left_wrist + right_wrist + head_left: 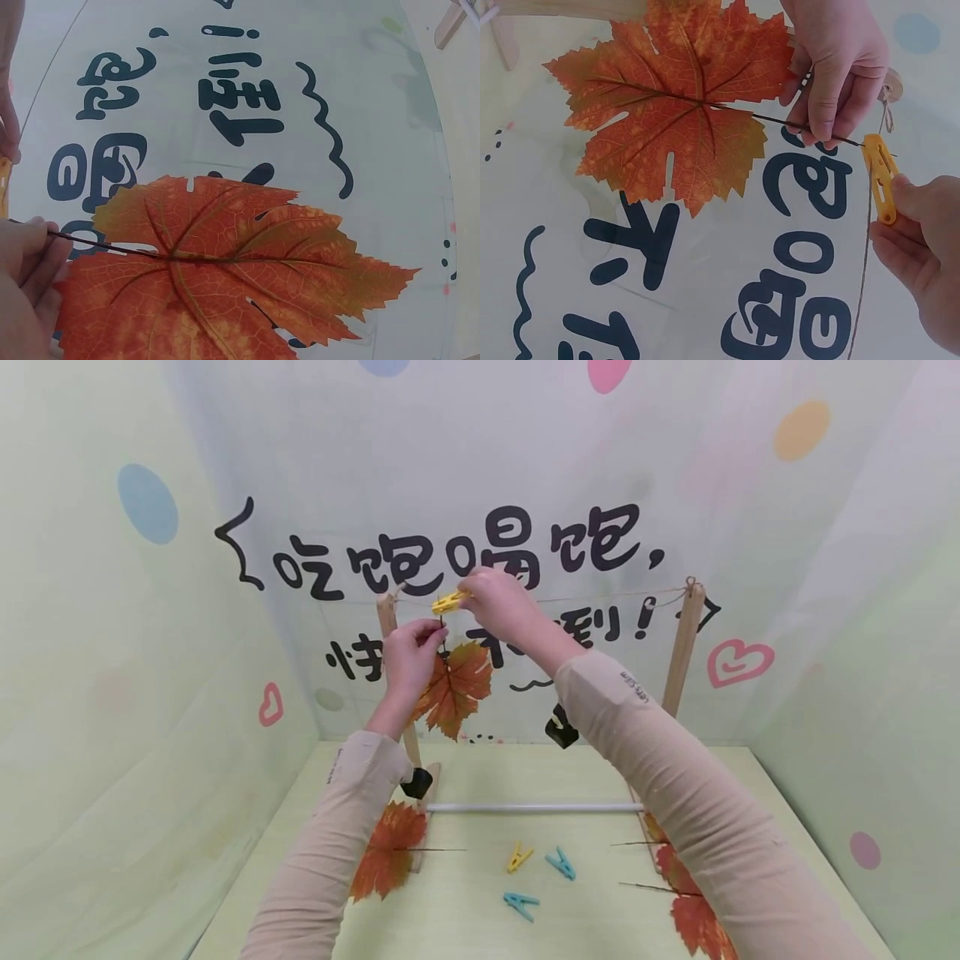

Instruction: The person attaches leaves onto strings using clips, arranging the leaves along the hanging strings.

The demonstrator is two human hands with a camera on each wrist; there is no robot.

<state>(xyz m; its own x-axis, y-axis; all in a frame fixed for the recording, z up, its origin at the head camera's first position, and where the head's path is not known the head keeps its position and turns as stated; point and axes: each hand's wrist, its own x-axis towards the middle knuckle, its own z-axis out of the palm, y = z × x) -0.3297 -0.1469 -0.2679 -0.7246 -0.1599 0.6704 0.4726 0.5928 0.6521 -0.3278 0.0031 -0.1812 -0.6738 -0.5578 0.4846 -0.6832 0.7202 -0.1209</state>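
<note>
LH (412, 656) pinches leaf (453, 689) by stem (772, 119), ctr of frame; RH (498, 606) grips yellow clip (447, 602) at string (865, 262), upper ctr. Clipping looks ~midway; spare leaves (386, 864) lower L/R, 3 loose clips (516, 900) btm ctr, unused.

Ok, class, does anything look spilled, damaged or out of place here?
Nothing stands out: the held leaf shows no obvious damage, its stem and the held yellow clothespin are up at the string, and the loose clothespins on the table look whole.
</note>
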